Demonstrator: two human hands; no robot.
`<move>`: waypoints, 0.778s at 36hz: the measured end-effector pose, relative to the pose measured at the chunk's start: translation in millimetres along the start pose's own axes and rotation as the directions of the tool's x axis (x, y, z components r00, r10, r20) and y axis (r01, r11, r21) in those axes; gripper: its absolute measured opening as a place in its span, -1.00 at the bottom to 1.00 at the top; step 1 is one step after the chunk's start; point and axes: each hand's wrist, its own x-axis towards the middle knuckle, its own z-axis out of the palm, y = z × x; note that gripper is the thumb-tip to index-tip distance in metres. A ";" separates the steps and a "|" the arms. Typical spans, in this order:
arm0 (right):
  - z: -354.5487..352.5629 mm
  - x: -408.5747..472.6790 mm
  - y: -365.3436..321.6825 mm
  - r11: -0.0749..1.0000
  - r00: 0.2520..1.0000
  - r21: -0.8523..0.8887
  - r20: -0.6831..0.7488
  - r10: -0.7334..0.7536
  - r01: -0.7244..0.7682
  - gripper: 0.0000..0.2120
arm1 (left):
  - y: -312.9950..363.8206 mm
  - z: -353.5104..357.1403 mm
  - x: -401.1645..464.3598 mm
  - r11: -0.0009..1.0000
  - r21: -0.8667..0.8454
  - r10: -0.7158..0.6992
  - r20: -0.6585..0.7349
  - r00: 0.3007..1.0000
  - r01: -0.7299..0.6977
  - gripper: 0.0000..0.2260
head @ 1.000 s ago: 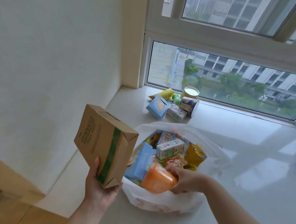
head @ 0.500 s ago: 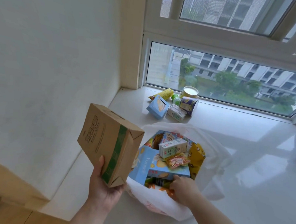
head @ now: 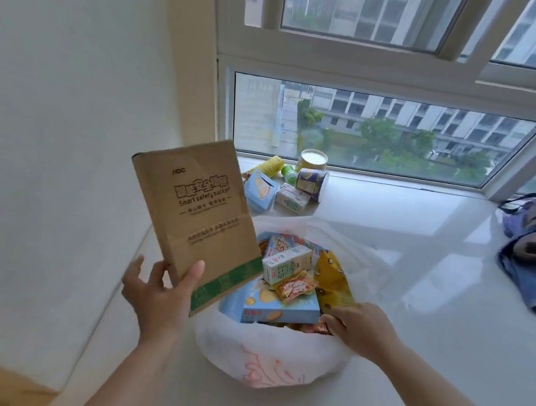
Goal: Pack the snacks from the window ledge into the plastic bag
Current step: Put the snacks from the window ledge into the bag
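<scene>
A white plastic bag (head: 268, 358) stands open on the ledge, full of snacks: a blue biscuit box (head: 281, 310), a white milk carton (head: 286, 262), an orange packet (head: 295, 285) and a yellow packet (head: 332, 278). My left hand (head: 159, 293) holds a brown cardboard box (head: 196, 217) with a green stripe upright, left of and above the bag. My right hand (head: 358, 328) rests at the bag's near right rim, fingers curled on a small reddish packet (head: 316, 328) inside. By the window lie a blue box (head: 259, 191), a small carton (head: 292, 199), a tipped can (head: 311, 180), a tub (head: 313, 161), a green bottle (head: 289, 172) and a yellow tube (head: 271, 165).
The white ledge (head: 411, 308) runs along the window. A wall closes the left side. A blue bag with clothing (head: 530, 249) lies at the right edge. A wooden surface (head: 0, 387) shows at the bottom left.
The orange item went down into the bag and is out of sight. My left hand turned the brown box upright and raised it. My right hand shifted to the bag's right rim.
</scene>
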 end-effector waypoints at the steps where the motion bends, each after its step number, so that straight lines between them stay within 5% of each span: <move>1: 3.2 -2.6 2.0 1.000 0.996 0.008 -0.090 0.007 -0.007 -0.52 | 2.9 3.0 1.1 0.989 0.078 0.128 0.030 0.991 -0.129 -0.50; 5: 5.1 -10.8 -1.0 0.993 0.963 0.106 -0.257 0.081 -0.056 -0.63 | 27.5 21.3 3.6 0.906 0.179 0.334 0.255 0.907 -0.384 -0.64; 9: 5.3 -12.5 0.5 0.929 0.898 0.360 -0.374 0.232 -0.090 -0.64 | 51.2 47.3 2.9 0.872 0.280 0.179 0.581 0.794 -0.401 -0.71; 11: 11.4 -11.2 4.5 0.847 0.883 0.509 -0.315 0.349 -0.154 -0.59 | 51.1 57.0 5.9 0.833 0.340 0.126 0.653 0.747 -0.437 -0.70; 15: 14.6 -10.7 5.9 0.795 0.862 0.586 -0.310 0.401 -0.159 -0.61 | 42.6 67.6 9.8 0.538 0.488 0.002 0.814 0.580 -0.687 -0.42; 22: 13.7 -16.3 5.4 0.810 0.845 0.570 -0.360 0.395 -0.136 -0.70 | 24.5 70.0 11.7 0.258 0.392 -0.281 0.905 0.320 -0.883 -0.35; 28: 12.7 -11.7 5.1 0.828 0.866 0.550 -0.357 0.351 -0.109 -0.71 | 30.0 80.9 14.3 0.168 0.338 -0.411 0.878 0.246 -0.926 -0.37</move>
